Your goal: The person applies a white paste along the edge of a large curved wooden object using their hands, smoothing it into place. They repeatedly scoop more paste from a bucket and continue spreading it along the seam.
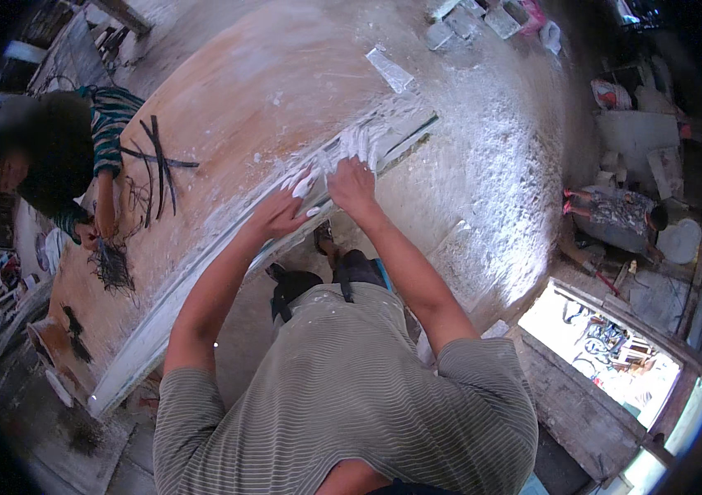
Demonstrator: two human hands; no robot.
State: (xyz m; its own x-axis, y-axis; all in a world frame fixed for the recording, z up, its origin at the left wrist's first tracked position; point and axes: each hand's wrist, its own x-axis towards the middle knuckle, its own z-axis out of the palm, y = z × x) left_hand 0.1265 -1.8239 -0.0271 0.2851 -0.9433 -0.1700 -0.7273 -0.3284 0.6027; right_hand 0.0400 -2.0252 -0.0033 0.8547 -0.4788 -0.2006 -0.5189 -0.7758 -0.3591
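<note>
Right grip (352,180), white material (384,124) beneath it

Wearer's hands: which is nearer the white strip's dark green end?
The right hand, higher along the white strip; the left hand sits lower, farther from the green end.

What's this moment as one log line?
Left hand: whitened; right hand: whitened; both: at pale edge; other person's hand: at dark wiry bundle

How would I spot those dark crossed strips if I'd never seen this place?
Find the big tan surface. Look left of the wearer's left hand, beside the co-worker's striped sleeve. The dark strips are long and cross each other, unlike the tangled, wiry clump below.
</note>
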